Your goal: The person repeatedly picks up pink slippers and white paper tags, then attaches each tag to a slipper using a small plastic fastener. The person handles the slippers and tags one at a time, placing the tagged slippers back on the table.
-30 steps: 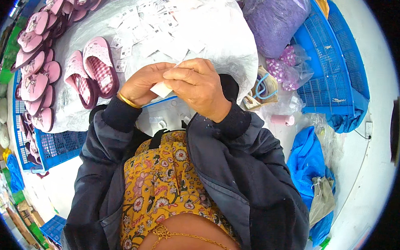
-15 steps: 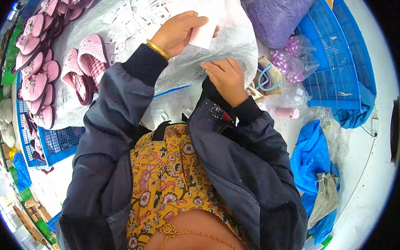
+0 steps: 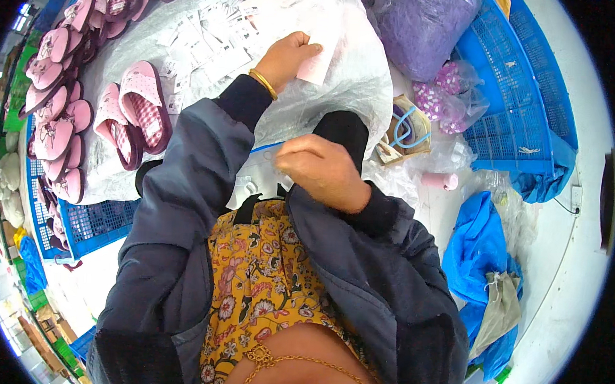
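Left hand (image 3: 287, 55) pinching pale tag (image 3: 315, 66) by one edge, could slip onto plastic sheet (image 3: 358, 83); right hand (image 3: 319, 168) curled, fingertip grip unclear.

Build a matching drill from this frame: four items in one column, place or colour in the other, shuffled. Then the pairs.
Items
1. white paper tag
2. pink slippers
3. blue crate
4. gold bangle

Places
A. on the wrist of the left hand
B. far right of the table, beside a purple bag
C. pinched in the left hand's fingers, over the clear plastic sheet
D. lying as a pair left of the left forearm, soles down

The right hand sits closed near the chest.

Pairs: 1-C, 2-D, 3-B, 4-A
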Demonstrator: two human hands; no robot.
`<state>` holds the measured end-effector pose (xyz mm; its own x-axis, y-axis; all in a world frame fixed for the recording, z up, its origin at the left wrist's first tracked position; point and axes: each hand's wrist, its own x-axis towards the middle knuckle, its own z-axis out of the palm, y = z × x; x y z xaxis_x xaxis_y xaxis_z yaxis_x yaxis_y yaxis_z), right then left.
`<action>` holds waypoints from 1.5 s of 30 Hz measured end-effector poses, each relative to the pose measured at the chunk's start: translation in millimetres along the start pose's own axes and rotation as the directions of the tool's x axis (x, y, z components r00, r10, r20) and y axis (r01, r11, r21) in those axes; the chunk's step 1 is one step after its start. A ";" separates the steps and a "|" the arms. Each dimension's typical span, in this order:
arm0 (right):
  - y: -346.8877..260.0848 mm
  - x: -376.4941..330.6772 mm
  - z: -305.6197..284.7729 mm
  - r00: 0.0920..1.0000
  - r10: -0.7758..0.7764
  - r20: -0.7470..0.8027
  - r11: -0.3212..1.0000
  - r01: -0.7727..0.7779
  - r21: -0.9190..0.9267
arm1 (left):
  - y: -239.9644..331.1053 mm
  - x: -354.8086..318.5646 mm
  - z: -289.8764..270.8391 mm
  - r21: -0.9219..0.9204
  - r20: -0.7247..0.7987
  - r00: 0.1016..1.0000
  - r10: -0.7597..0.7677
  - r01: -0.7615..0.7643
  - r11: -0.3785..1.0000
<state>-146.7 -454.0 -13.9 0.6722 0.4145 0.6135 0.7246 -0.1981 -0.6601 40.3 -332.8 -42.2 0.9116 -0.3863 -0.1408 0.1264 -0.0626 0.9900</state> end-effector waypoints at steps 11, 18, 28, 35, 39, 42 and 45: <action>-15.1 10.1 -14.3 0.983 0.174 0.065 0.963 -0.184 0.196 | -1.3 -1.9 -5.1 -0.059 0.069 0.997 0.028 -0.024 0.998; 9.2 -0.9 -22.7 0.616 0.778 -0.120 0.452 -0.418 0.788 | 36.4 -54.5 1.7 -0.383 0.066 0.996 0.056 -0.027 0.923; 19.8 7.4 -11.4 0.578 0.815 -0.037 0.318 -0.393 0.863 | 28.5 -84.5 6.1 -0.479 -0.030 0.998 0.050 -0.058 0.876; 26.1 2.9 -7.2 0.568 0.822 -0.045 0.315 -0.386 0.867 | 23.5 -93.0 9.0 -0.475 -0.024 0.997 0.074 -0.076 0.877; 23.9 3.3 -6.9 0.549 0.835 -0.034 0.306 -0.411 0.859 | 19.4 -95.7 11.6 -0.487 -0.039 0.994 0.104 -0.110 0.867; 27.2 0.5 -5.4 0.537 0.844 -0.018 0.279 -0.409 0.869 | 15.2 -96.8 12.6 -0.442 -0.058 0.994 0.091 -0.107 0.891; 27.9 -1.5 -5.0 0.534 0.845 -0.009 0.248 -0.378 0.892 | 14.9 -99.2 15.9 -0.468 -0.067 0.992 0.111 -0.130 0.874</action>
<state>-126.7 -464.6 -31.2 0.9730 0.0457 -0.2263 -0.2095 0.5867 -0.7822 -54.4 -310.1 -13.5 0.9442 -0.3280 -0.0293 0.1754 0.4257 0.8877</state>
